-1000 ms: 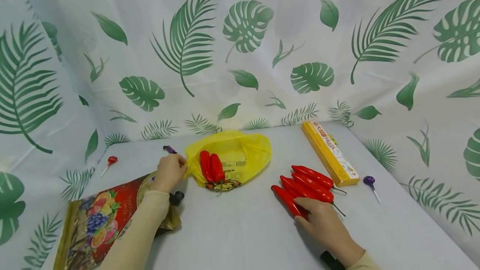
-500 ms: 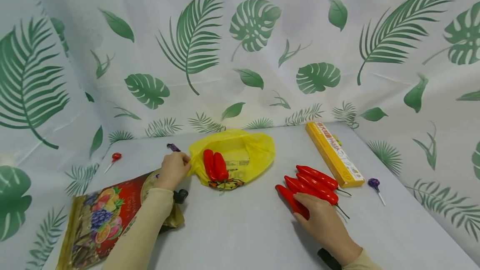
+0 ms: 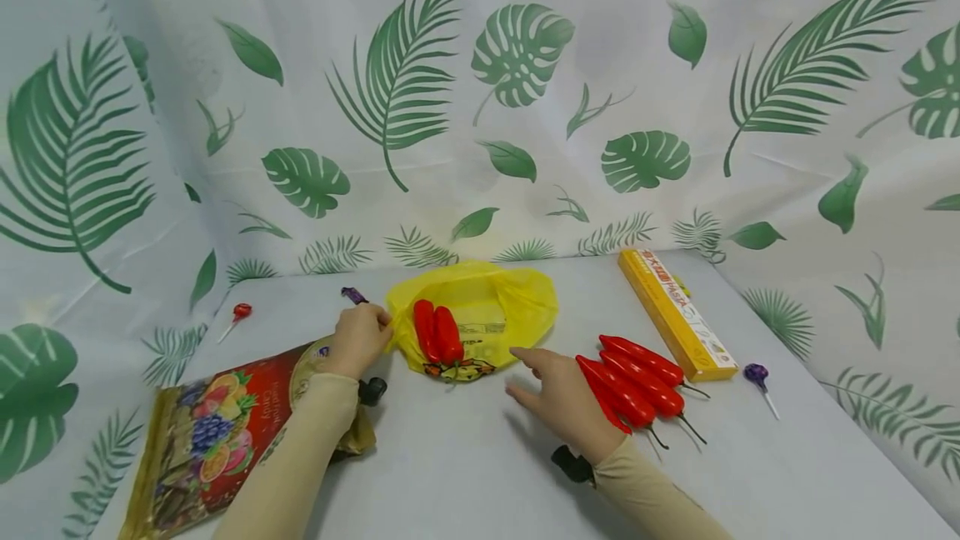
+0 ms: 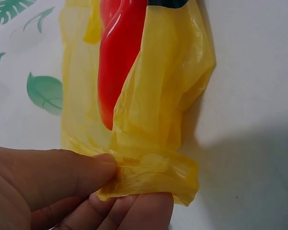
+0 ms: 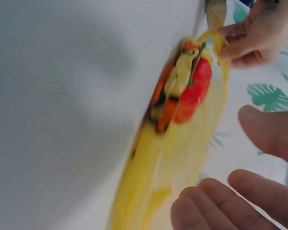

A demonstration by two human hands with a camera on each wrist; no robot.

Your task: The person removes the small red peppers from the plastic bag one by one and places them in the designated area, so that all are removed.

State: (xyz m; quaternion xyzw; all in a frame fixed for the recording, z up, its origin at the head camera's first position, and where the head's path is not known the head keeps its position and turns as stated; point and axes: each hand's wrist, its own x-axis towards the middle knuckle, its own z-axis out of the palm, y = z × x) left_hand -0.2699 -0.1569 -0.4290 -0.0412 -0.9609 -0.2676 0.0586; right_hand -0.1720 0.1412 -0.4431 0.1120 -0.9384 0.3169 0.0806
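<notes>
- Fingers and thumb of the left hand pinch the gathered left edge of a thin, translucent yellow plastic bag; with that edge held, a sharp tug could drag the bag across the white tabletop, or stretch and tear the film.
- Spread wide and holding nothing, the fingers of the right hand are by the bag's near right side; a careless sweep could catch the flimsy rim and fold the mouth closed (whether they touch the plastic, I cannot tell).
- Two glossy, tapered red peppers lie in the bag towards its left, stems at the printed near edge; raising the left side too high could roll them, or tip them out over that low edge.
- Loose red peppers with thin dark stems lie grouped just right of the right hand; smooth and rounded, they would probably scatter if the beige right sleeve brushed them.
- Beneath the left forearm lies a shiny red-and-gold candy packet printed with fruit; the arm, drawn back low, could shove it sideways.
</notes>
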